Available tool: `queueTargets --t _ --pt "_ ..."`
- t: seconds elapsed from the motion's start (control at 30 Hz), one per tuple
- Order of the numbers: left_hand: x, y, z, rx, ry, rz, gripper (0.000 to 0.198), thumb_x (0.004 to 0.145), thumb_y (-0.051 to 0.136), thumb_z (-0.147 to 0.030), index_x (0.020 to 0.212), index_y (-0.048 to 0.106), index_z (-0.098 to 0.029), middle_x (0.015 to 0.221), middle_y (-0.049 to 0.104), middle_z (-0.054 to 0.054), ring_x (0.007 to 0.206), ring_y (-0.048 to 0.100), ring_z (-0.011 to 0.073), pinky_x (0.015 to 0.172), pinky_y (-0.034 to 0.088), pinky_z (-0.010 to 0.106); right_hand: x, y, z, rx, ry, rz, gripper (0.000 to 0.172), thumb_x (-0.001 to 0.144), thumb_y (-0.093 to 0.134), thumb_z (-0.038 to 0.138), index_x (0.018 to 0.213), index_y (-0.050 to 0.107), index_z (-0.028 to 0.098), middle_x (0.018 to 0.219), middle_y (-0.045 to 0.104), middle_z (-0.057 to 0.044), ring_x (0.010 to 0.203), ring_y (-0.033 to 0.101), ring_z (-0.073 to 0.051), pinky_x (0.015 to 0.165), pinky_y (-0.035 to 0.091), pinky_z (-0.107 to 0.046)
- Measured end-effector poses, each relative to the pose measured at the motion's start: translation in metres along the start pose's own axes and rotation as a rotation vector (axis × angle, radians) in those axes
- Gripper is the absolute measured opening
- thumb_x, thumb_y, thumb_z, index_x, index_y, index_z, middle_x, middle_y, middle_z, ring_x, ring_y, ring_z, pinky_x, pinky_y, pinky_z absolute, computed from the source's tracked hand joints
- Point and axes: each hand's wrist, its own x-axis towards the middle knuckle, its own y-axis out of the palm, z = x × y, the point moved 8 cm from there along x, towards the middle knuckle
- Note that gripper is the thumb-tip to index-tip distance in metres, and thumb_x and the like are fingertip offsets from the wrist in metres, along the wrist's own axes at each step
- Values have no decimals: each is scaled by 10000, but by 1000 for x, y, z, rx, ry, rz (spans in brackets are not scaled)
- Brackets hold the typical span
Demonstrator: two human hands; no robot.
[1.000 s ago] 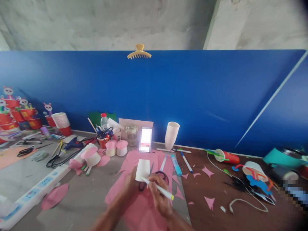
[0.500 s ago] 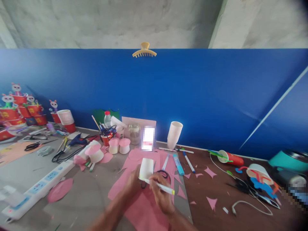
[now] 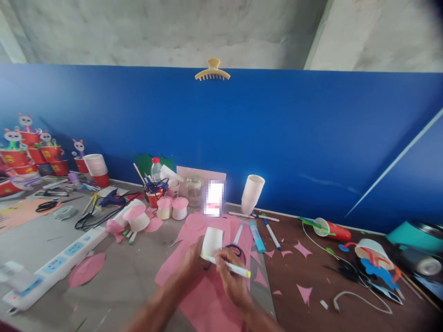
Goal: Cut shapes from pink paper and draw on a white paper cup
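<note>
My left hand (image 3: 193,259) is closed around a white paper cup (image 3: 212,240), which lies tilted over the pink paper (image 3: 199,299). In my right hand (image 3: 230,275) is a white marker (image 3: 237,268) with a yellow end, gripped like a pen, its tip at the cup's lower edge. Partly hidden behind my right hand lie scissors (image 3: 236,250) with dark handles. A blue marker (image 3: 272,234), a light-blue tube (image 3: 257,237) and a white pen (image 3: 238,233) rest just beyond, to the right.
A blurred bright screen (image 3: 214,199) stands ahead, beside a stack of white cups (image 3: 252,193). Pink-topped white cups (image 3: 179,210) and a power strip (image 3: 57,263) are on the left. Pink scraps (image 3: 304,293), a red cup (image 3: 337,229) and a cable (image 3: 362,297) lie right.
The view has shifted very slightly. Both hands hold the cup and the marker in nearly the same pose, the marker tip still at the cup's lower edge.
</note>
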Motion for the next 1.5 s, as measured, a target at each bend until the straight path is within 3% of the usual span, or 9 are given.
queueTargets --t 0.3,0.97,1.17,1.5 --pt "-1 0 1 -21 27 -23 178 754 588 -207 922 624 -163 687 717 40 579 595 183 549 405 285 -3 1 -8 15 40 17 324 999 549 412 759 651 220 645 558 18 574 494 -150 550 413 -271" --pt "-1 3 -1 30 39 24 112 816 547 -216 898 609 -173 699 710 46 592 603 188 524 411 290 0 4 -4 5 56 49 398 1007 534 499 737 633 223 592 542 22 525 487 -148 510 418 -270" --pt "-1 5 0 17 29 44 100 806 526 -204 880 589 -181 599 648 13 517 569 178 513 413 288 5 1 -1 53 94 16 427 994 538 533 721 635 218 587 574 17 547 537 -153 517 458 -251" --pt "1 -2 -11 13 14 11 131 729 555 -199 833 632 -182 667 710 54 559 605 194 528 413 287 3 4 1 -7 54 39 401 991 559 505 728 643 215 591 566 18 525 506 -144 495 430 -256"
